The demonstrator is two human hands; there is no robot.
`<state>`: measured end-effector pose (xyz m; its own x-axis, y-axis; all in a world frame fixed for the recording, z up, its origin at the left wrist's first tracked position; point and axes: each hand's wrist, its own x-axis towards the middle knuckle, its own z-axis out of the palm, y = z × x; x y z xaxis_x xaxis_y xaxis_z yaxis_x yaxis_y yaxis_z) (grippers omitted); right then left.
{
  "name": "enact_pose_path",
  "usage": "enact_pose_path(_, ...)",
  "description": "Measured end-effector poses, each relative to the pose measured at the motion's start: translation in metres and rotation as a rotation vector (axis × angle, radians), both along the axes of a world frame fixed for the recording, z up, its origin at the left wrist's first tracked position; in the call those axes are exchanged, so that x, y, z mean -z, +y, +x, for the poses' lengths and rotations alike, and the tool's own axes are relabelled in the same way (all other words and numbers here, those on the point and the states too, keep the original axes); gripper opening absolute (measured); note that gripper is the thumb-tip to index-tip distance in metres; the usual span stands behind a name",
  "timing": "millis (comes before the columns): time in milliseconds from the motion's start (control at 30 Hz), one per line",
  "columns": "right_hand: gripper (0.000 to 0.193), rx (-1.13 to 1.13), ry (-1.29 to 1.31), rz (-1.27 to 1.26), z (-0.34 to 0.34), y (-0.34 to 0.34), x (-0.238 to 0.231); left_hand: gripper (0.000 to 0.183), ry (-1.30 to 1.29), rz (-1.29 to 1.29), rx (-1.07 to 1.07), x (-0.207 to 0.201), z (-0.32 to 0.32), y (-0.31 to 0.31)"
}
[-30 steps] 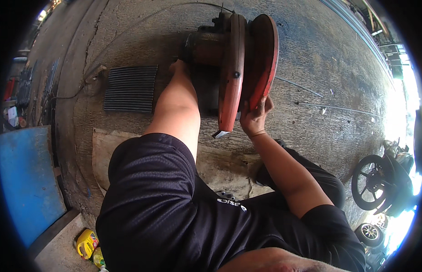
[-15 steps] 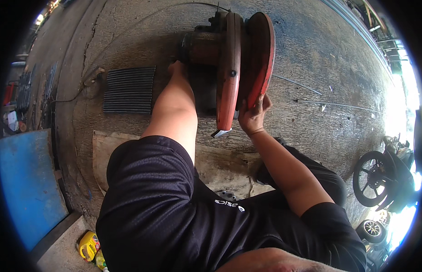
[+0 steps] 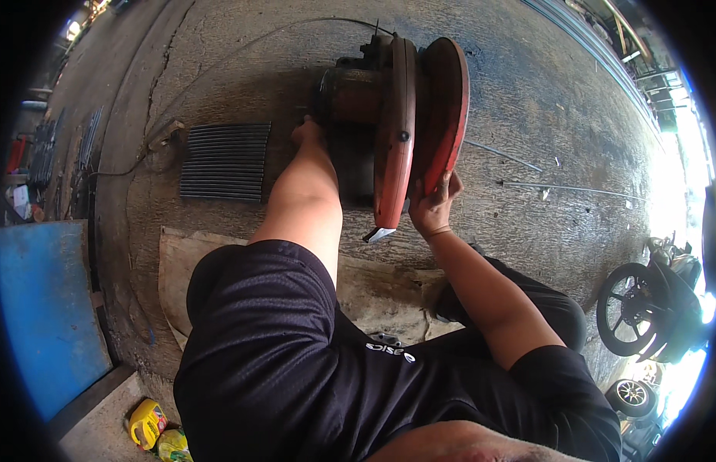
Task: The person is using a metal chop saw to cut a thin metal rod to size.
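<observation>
In front of me stands a cut-off saw (image 3: 356, 96) with a dark motor body and red guards. My left hand (image 3: 305, 132) is low beside the motor; its fingers are mostly hidden under the machine. At the lower edge of the round red guard (image 3: 448, 115), my right hand (image 3: 433, 209) has its fingers bent, dirty at the tips. What they close on is hidden behind the guard. Left of my left forearm, several dark metal rods (image 3: 225, 162) lie side by side in a neat row.
A thin long rod (image 3: 573, 189) and a shorter one (image 3: 504, 154) lie on the rough floor to the right. A stained cloth (image 3: 381, 289) is spread before me. A blue panel (image 3: 50, 292), yellow container (image 3: 147, 423) and motorcycle wheel (image 3: 629, 309) stand at the sides.
The whole view has shifted slightly, so the saw and rods appear a little lower and farther right. Both hands keep about the same places at the saw.
</observation>
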<state>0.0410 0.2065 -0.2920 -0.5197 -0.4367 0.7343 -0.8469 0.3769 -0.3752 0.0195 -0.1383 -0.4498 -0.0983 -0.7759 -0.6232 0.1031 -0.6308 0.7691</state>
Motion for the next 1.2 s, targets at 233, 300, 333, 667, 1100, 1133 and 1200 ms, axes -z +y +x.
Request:
enact_pose_path(233, 0.089, 0.030, -0.006, 0.034, 0.001, 0.000, -0.004, 0.036, -0.076, -0.046, -0.125, -0.031, 0.011, 0.008)
enact_pose_path(300, 0.090, 0.028, 0.040, 0.033, 0.001, 0.000, -0.005, 0.036, -0.148, -0.104, -0.226, -0.048, 0.015, 0.008)
enact_pose_path(333, 0.090, 0.032, 0.038, 0.027, 0.001, 0.000, -0.005, 0.036, -0.171, -0.085, -0.257, -0.059, 0.019, 0.008)
enact_pose_path(667, 0.092, 0.090, -0.102, -0.006, 0.013, -0.002, -0.012, 0.036, -0.137, 0.097, -0.340, -0.184, 0.111, 0.049)
enact_pose_path(1100, 0.078, 0.171, -0.546, 0.153, 0.073, 0.028, -0.043, 0.035, -0.095, 0.063, -0.339, -0.221, 0.196, 0.110)
enact_pose_path(1133, 0.073, 0.195, -0.670, 0.112, 0.083, 0.030, -0.042, 0.035, -0.095, 0.065, -0.339, -0.224, 0.199, 0.113)
enact_pose_path(1200, 0.066, 0.220, -0.794, 0.126, 0.098, 0.030, -0.039, 0.035, -0.146, -0.010, -0.277, -0.226, 0.206, 0.119)
